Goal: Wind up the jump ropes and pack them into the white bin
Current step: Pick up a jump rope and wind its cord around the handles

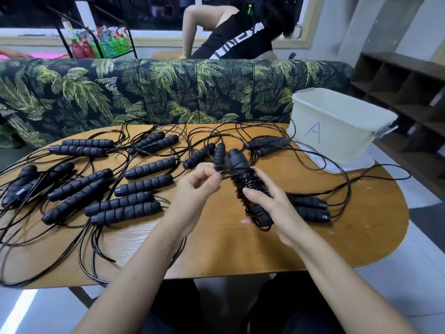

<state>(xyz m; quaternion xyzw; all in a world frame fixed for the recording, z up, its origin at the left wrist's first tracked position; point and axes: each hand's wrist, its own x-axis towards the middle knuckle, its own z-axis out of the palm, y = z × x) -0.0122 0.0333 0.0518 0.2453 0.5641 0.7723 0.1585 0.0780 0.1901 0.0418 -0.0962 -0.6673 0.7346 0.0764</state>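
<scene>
Your right hand (272, 208) is curling its fingers around the lower half of a pair of black handles (237, 162), clamping them together and tilted above the tabletop (240, 251). Your left hand (199, 182), just beside it, is pinching the thin black cord (223, 173) between thumb and fingertips, right where it is running onto the coils (243, 186) stacked around the middle of the handles.

The cord is looking glossy and springy, so I am judging it likely to slip and unwind. Pinching it close to the coils and drawing it taut is the safest way to lay each turn. The ribbed foam handles are looking soft, grippy and light, which is making them the right place for the holding hand.

Beyond your left hand and out to its far side, the other jump ropes (149, 167) are lying loose with cords overlapping, so snagging is a risk when lifting one. Beyond your right hand, well apart, the white bin (337, 141) is standing at the tabletop's corner, its inside mostly hidden.
</scene>
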